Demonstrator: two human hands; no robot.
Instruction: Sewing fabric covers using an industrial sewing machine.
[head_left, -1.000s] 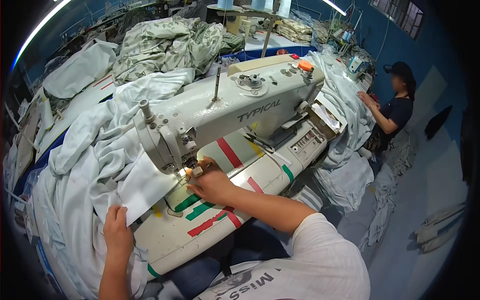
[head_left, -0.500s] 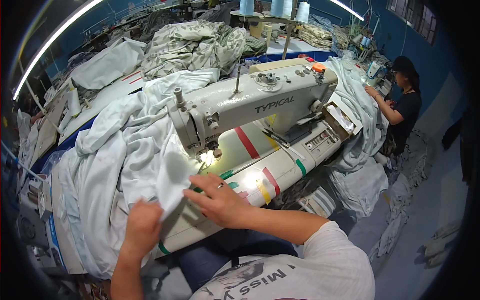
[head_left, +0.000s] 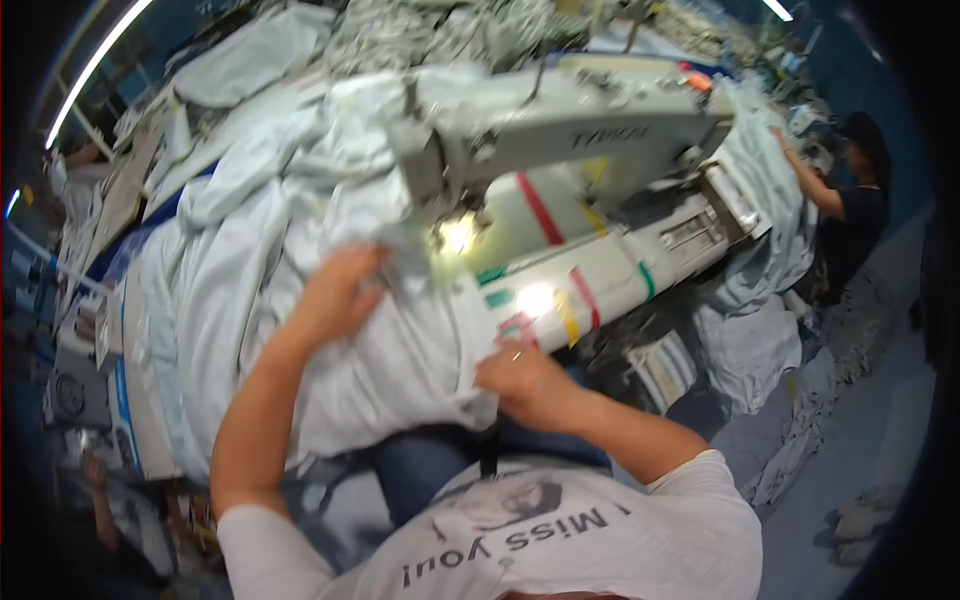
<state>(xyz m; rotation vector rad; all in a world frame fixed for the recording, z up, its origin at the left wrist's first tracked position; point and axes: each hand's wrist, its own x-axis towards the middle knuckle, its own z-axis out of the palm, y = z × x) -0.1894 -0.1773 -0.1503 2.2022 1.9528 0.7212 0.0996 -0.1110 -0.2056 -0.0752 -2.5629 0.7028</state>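
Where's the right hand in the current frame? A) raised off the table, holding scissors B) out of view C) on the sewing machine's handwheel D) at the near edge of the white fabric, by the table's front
D: the right hand rests on the near edge of the white fabric, in front of the sewing machine; the left hand presses the cloth farther back.

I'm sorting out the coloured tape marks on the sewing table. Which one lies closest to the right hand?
The pink tape mark, just above the right hand. The yellow, red and green strips lie farther right along the table edge.
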